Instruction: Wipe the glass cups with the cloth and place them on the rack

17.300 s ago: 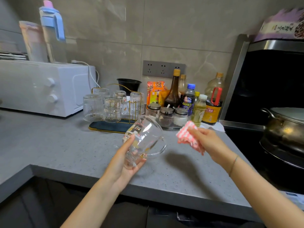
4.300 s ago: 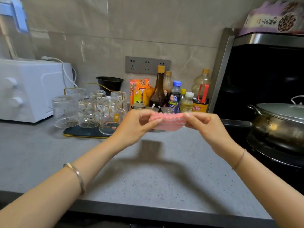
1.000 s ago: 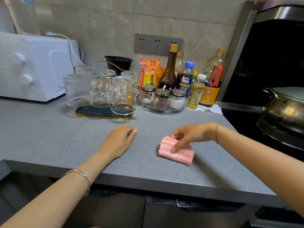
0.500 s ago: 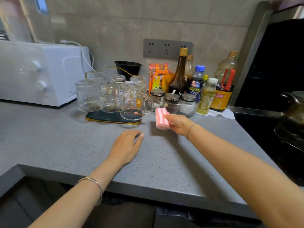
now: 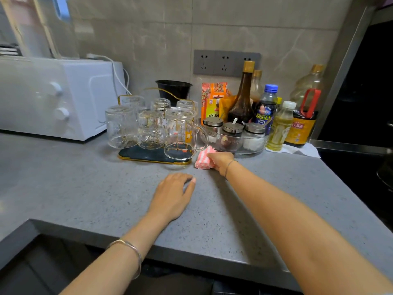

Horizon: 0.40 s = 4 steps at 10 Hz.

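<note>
You're in a home kitchen. Your grey speckled worktop [image 5: 85, 188] runs under a tiled wall [image 5: 148, 39] with wall sockets [image 5: 226, 63]. A white countertop oven [image 5: 53, 96] stands at the left. At the back, a dark sauce bottle [image 5: 242, 101], an oil bottle [image 5: 306, 81] and lidded spice jars [image 5: 232, 128] crowd beside upturned glass cups [image 5: 121, 126] on a rack [image 5: 146, 155].

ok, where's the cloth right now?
Head view, just right of centre: the pink cloth is in the right hand, down at the countertop, between the handled glass mug on the rack's right end and the clear condiment tray.
</note>
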Motion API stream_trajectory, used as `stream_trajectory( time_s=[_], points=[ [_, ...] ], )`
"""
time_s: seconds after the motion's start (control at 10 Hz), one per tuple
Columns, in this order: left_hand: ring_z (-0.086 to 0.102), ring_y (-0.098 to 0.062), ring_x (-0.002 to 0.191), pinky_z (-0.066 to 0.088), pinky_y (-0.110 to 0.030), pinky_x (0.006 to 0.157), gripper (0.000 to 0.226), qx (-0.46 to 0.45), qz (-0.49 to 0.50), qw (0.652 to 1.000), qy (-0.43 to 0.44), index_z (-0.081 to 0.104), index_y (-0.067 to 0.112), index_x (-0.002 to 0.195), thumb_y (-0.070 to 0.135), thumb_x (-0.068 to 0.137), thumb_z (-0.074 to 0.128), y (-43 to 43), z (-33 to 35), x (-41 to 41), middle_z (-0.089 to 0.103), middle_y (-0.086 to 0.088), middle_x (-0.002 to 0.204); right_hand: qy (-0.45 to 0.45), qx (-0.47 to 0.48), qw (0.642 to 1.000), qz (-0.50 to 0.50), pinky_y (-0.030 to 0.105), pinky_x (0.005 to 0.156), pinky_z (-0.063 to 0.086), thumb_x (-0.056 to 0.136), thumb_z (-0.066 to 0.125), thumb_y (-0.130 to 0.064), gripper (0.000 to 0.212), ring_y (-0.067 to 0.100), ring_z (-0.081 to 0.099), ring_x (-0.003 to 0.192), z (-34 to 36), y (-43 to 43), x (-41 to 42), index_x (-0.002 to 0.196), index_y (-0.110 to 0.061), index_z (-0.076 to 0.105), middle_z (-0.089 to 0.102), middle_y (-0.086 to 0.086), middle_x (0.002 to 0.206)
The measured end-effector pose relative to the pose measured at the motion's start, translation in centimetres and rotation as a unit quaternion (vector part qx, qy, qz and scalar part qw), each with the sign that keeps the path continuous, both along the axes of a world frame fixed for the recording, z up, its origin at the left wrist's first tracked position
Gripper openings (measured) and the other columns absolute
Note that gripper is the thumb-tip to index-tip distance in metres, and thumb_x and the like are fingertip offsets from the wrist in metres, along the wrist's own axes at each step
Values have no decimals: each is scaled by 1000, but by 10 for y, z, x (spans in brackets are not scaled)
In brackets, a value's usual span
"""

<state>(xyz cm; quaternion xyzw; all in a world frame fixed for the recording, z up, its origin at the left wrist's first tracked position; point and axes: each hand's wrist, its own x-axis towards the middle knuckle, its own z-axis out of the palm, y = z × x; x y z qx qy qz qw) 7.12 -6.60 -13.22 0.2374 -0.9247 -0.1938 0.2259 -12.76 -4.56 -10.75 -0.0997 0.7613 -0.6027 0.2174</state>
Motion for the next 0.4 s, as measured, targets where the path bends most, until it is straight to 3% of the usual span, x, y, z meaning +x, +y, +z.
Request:
stream_trajectory(
  time_s=[0.2,0.4],
  points=[
    [48,-14,120,38,-32,104,40,1,-1,1000,-11,56,21,129,42,101,36,2,3,1,59,2,129,162,101,982,-11,30,85,47,81,73,-20,35,26,62,106,-4,9,1,112,-6,66,67,10,117],
    [49,-13,119,38,-32,103,41,18,7,1000,-8,57,20,129,42,101,35,3,6,1,59,2,128,159,42,986,-3,35,78,51,79,76,-20,28,23,57,78,1,19,5,94,-11,54,59,8,94]
  ],
)
